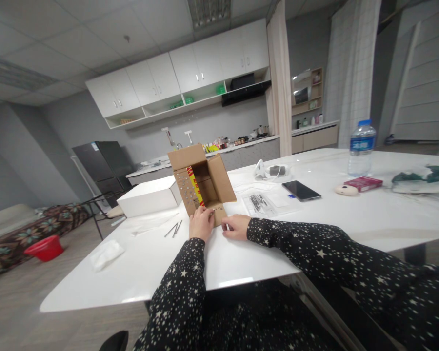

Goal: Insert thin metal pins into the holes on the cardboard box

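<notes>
An open cardboard box (pixel 215 176) stands on the white table in front of me, flaps spread and a yellow-and-red strip of tape along its inner side. Small shiny stud-like pieces dot its left flap (pixel 185 187), and a few more sit on the front flap (pixel 219 212). My left hand (pixel 201 224) is closed at the front flap's left edge, fingertips on the cardboard. Beside the flap's lower right corner, my right hand (pixel 236 227) rests on the table with fingers curled together; whatever they may hold is hidden. Several thin dark sticks (pixel 174 229) lie left of my left hand.
A white box (pixel 149 196) is behind on the left, with a crumpled tissue (pixel 107 254) nearer. To the right are clear plastic packets (pixel 259 204), a phone (pixel 301 190), a cream-coloured mouse-like object (pixel 346 190), a pink box (pixel 364 184) and a water bottle (pixel 361 148).
</notes>
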